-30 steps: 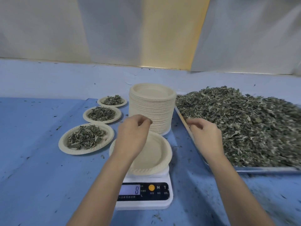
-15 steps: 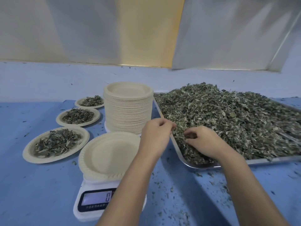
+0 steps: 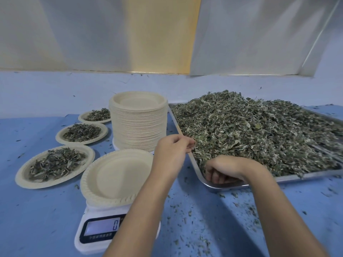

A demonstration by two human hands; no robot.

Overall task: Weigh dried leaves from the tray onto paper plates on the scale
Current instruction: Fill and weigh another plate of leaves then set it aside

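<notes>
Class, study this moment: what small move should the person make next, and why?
Probably lift the right hand, its fingers curled into the dried leaves at the tray corner, across to the paper plate on the scale: that plate is bare and the display reads 0.

Herb-packing workroom, heaped leaf tray (image 3: 219, 184), scale (image 3: 104, 212), plate stack (image 3: 138, 127)
</notes>
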